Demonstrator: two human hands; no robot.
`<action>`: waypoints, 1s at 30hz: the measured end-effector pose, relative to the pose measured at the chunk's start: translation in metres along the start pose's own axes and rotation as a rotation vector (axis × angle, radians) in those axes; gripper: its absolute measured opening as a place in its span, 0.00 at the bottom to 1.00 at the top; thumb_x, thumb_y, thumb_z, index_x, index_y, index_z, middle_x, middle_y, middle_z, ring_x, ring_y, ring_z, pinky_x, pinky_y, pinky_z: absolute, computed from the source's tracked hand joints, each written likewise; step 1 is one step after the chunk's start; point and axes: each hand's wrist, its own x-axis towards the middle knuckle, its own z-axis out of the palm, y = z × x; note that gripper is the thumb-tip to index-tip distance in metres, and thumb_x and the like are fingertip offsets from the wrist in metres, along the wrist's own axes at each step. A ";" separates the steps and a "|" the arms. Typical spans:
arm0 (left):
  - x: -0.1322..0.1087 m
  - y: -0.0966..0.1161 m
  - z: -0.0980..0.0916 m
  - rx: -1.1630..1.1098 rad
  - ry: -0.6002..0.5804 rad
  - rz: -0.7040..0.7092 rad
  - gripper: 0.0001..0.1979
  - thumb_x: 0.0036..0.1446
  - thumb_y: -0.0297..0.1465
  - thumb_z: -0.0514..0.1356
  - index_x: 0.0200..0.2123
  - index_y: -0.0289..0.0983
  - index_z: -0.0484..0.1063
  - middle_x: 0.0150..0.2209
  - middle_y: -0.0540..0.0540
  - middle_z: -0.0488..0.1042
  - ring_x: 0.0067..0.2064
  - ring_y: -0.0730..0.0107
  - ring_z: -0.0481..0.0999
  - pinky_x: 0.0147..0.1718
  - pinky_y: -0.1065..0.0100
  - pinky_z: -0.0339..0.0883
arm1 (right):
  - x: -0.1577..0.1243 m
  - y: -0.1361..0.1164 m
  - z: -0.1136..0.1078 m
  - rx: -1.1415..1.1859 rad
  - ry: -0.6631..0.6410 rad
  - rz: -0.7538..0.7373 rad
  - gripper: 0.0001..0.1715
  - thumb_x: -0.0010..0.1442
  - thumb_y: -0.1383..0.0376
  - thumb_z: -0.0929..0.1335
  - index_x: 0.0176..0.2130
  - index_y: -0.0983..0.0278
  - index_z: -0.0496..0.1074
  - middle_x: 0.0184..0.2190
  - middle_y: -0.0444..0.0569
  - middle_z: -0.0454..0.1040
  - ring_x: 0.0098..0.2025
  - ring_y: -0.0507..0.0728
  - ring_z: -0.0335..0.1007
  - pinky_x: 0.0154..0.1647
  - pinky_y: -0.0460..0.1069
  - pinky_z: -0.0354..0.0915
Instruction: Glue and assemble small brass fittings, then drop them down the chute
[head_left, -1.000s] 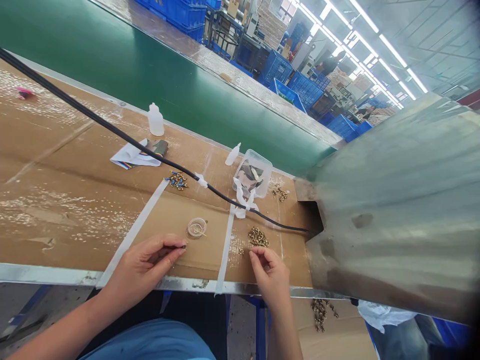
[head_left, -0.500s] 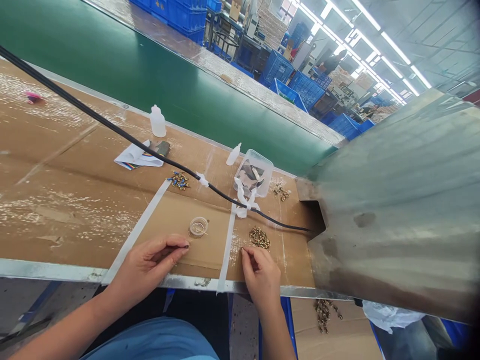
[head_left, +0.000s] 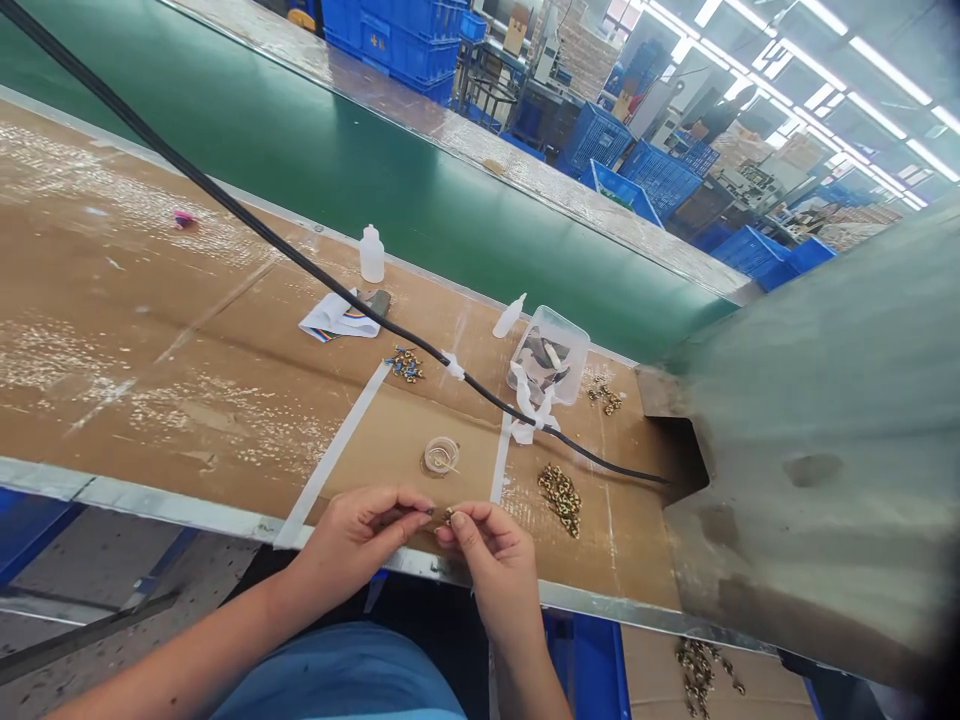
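Note:
My left hand (head_left: pixel 360 540) and my right hand (head_left: pixel 487 550) meet fingertip to fingertip at the front edge of the cardboard-covered bench (head_left: pixel 187 330). Both are closed in a pinch. The right fingertips hold a small brass part (head_left: pixel 448 516); the left pinch holds something thin and dark that I cannot make out. Just beyond the hands lies a small clear round dish (head_left: pixel 441 456). A pile of brass parts (head_left: pixel 560 494) lies to the right of my right hand.
A black cable (head_left: pixel 300 262), taped down, crosses the bench diagonally. Behind it are a clear plastic box (head_left: pixel 551 352), two small white bottles (head_left: pixel 371 254), blue-tipped parts (head_left: pixel 405 364), a second brass pile (head_left: pixel 604 394). Green conveyor belt (head_left: pixel 360 170) behind; grey housing (head_left: pixel 825 440) at right.
My right hand moved left from the brass pile with a part and met my left hand. The view shifted, so everything sits further right in the frame.

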 end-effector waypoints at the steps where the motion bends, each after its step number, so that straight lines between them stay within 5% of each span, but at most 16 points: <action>1: 0.000 0.001 0.000 0.002 -0.009 0.005 0.06 0.58 0.32 0.60 0.37 0.38 0.75 0.36 0.46 0.79 0.37 0.65 0.79 0.39 0.69 0.75 | -0.001 0.000 0.002 0.010 -0.003 -0.003 0.12 0.56 0.58 0.72 0.34 0.64 0.74 0.27 0.45 0.75 0.30 0.52 0.73 0.36 0.47 0.70; 21: 0.002 0.012 -0.004 0.116 -0.054 0.224 0.09 0.60 0.23 0.58 0.38 0.42 0.75 0.35 0.54 0.77 0.37 0.77 0.76 0.38 0.78 0.68 | -0.005 0.003 0.005 -0.153 0.013 -0.103 0.11 0.59 0.58 0.69 0.34 0.64 0.73 0.29 0.45 0.72 0.32 0.51 0.66 0.33 0.44 0.62; 30: 0.000 0.005 -0.002 0.116 -0.014 0.191 0.06 0.59 0.25 0.59 0.37 0.41 0.74 0.34 0.54 0.78 0.36 0.76 0.76 0.37 0.77 0.69 | -0.010 0.007 0.010 -0.237 0.063 -0.191 0.09 0.62 0.60 0.67 0.35 0.64 0.72 0.30 0.45 0.73 0.32 0.51 0.68 0.33 0.44 0.63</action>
